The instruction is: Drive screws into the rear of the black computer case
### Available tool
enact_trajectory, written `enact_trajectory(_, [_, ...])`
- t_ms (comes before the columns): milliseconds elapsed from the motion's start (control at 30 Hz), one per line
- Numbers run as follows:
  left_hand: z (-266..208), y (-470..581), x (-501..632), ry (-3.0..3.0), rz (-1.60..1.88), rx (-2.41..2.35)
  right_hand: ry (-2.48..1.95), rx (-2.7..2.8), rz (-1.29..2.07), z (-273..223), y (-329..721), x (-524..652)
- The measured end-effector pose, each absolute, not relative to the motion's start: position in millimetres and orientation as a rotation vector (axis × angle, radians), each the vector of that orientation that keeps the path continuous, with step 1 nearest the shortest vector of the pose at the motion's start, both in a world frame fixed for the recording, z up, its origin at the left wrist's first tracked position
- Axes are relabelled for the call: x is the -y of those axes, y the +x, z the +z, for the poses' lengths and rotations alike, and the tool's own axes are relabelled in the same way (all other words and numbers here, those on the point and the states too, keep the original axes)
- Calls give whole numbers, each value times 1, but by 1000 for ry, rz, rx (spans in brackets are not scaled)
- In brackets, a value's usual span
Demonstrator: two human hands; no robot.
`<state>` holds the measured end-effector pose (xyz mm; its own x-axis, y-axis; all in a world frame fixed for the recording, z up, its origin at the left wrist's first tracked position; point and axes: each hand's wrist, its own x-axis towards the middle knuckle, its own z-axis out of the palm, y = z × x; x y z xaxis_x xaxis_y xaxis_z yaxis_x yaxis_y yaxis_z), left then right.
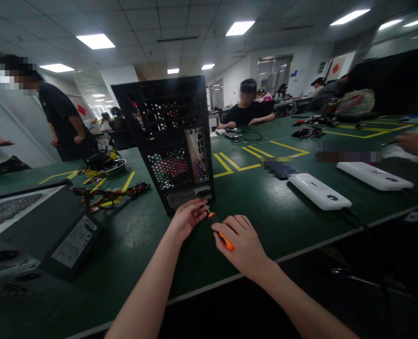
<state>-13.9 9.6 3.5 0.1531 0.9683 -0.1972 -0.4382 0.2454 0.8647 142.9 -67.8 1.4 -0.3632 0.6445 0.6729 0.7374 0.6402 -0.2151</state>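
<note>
A black computer tower case (159, 183) stands upright on the green table, its back panel with ports and honeycomb vents facing me. My right hand (242, 240) is closed around an orange-and-black screwdriver (226, 240). The thin shaft points up and left, and its tip is at the lower right part of the back panel, beside the power socket (204, 193). Around the tip, my left hand (188, 219) rests against the bottom of the panel, fingers stretched out and slightly bent. Whether a screw sits at the tip is too small to make out.
A grey power supply box (71, 240) lies at the left, with bundled cables (120, 193) behind it. Two white power banks (320, 191) with cords lie at the right. Another person (247, 110) sits across the table; a co-worker's hand (415, 143) reaches in at right.
</note>
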Motion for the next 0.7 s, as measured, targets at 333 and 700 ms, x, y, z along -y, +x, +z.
enact_trajectory(333, [3,-12,-10,752,1194,-925,-1125,2143,-131,1,141,63])
enact_trajectory(700, [1,-13,-10,776,1198,-918,-1143,2172,-117,3,139,61])
